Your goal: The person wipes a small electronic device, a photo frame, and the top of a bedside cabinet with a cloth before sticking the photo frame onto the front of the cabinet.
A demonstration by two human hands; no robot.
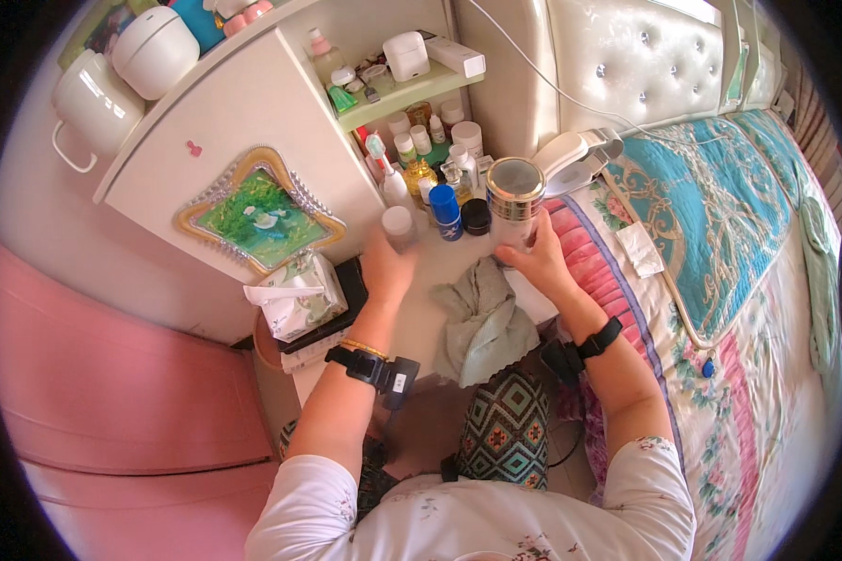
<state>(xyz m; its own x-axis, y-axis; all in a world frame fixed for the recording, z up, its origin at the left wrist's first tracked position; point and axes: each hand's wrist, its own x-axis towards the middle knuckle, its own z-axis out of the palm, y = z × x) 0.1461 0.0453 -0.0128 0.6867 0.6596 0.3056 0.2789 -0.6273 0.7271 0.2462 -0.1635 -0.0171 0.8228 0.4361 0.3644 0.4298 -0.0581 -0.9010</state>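
Nearest, below and between both grips: grey-green cloth (485,318), crumpled on the table (430,265) and hanging over its near edge. Best to keep both forearms wide of it, so as not to drag it. Out to the left of the left grip and a little nearer: tissue box (311,304), worth keeping clear of the left forearm.

At the grips: left hand (386,269) closed around the white-capped bottle (399,222), both blurred; impossible to tell exact finger contact. Right hand (541,257) clamped low on the gold-rimmed canister (515,192), with thumb toward the left grip and fingers round the right side. Keep the canister upright, pressing evenly on its smooth wall. Steady the bottle by its body rather than its cap.

Just beyond, between the grips: blue-capped bottle (445,210) and black jar (476,217), close together. Move slowly there, to avoid tipping either. Farther past the left grip: toothbrush (376,148), then green shelf (412,96). Lift no higher than needed near its edge.
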